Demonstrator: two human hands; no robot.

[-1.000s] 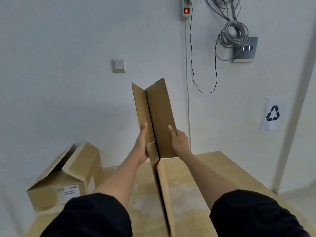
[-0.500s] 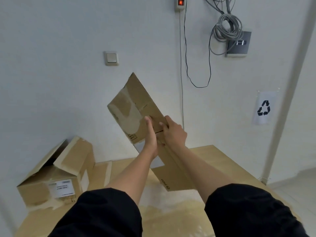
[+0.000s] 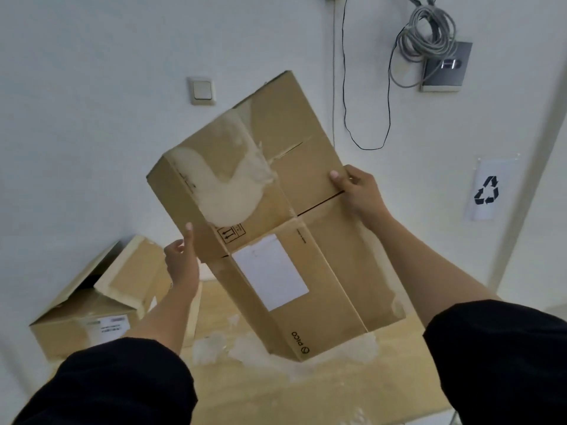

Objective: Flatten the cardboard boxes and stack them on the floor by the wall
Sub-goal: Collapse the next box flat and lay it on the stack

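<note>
Since 0.5 s ago: hands spread apart, flattened box [image 3: 276,216] now broadside, tilted, held above desk [image 3: 306,391]. Left hand [image 3: 182,265] & right hand [image 3: 359,191] fingers grasping opposite edges. Open box [image 3: 92,305] left of left fingers, by wall.

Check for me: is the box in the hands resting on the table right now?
No, the held box is lifted clear of the table, gripped by the left hand and right hand.

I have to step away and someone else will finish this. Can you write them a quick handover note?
Left hand grips the left edge of the held box; right hand grips its right edge. The held box is flattened, tilted in the air above the table. The second box sits unflattened with flaps open at the table's left end. Left: stack the held box by the wall, then flatten and stack the second box.
</note>
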